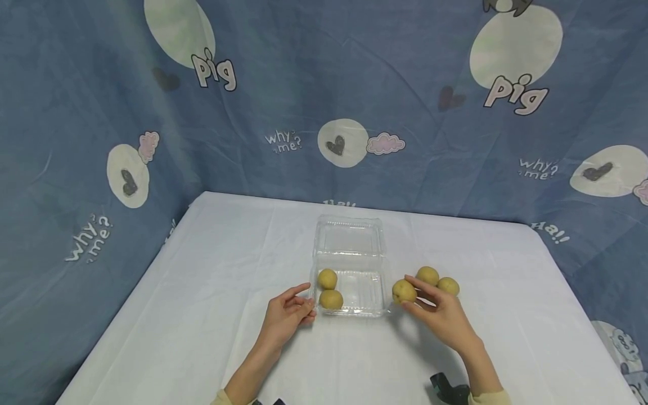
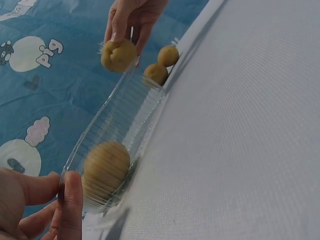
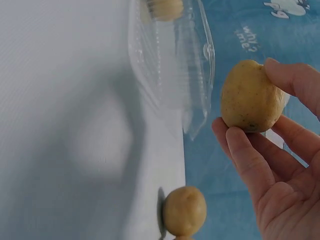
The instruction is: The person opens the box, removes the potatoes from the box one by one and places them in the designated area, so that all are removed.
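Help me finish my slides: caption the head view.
Right grip holds a potato beside an open clear container with two more inside; left grip pinches its edge.

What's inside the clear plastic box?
In the clear, rectangular plastic box, two roundish, yellow-brown potatoes sit at the left, one behind the other. Its ridged floor shows beside them, but they hide the bit right underneath.

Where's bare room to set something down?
Bare white cloth lies left of the left fingers and right of two loose potatoes; the open container is free along its right side. It's crowded between container and loose potatoes, where the right fingers hold another potato.
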### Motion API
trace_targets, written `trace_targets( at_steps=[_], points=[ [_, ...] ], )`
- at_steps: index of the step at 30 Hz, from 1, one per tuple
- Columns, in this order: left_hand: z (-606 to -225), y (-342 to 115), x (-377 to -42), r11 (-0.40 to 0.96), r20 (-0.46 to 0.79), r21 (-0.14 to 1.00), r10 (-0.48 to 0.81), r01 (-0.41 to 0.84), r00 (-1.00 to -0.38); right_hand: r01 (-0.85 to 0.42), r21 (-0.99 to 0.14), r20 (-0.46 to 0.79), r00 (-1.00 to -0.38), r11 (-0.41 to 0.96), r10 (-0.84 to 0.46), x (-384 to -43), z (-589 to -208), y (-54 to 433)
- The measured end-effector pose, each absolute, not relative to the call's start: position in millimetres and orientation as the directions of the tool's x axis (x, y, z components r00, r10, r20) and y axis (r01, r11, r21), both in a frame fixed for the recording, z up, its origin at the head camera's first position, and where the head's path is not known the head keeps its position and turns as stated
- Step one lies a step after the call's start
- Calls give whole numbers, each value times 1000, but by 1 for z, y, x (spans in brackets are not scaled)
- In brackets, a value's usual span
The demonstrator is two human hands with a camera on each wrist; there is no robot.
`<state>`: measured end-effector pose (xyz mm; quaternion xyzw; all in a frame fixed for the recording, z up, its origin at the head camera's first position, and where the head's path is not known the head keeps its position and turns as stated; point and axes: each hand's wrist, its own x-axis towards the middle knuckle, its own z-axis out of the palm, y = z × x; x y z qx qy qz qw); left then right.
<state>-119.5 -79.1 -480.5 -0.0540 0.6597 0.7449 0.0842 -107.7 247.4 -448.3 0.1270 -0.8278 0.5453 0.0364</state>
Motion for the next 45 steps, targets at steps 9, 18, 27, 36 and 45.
trace_targets(
  at_steps=[9, 18, 27, 36, 45],
  points=[
    [-483, -80, -121, -97, -196, 975, 52, -201, -979, -236, -878, 200, -971, 417, -129, -104, -452, 258],
    [-480, -79, -121, -104, -192, 975, 48, -196, -980, -232, -869, 200, -973, 437, -118, -103, -463, 265],
    [-480, -79, -121, -101, -195, 975, 51, -199, -980, -181, -859, 155, -984, 478, -93, -102, -470, 273],
    [-481, -79, -121, -101, -197, 974, 50, -201, -979, -193, -799, 182, -980, 570, -77, -100, -473, 278],
    [-480, -79, -119, -102, -206, 972, 51, -211, -977, -182, -773, 182, -981, 608, -63, -101, -475, 280]
  ],
)
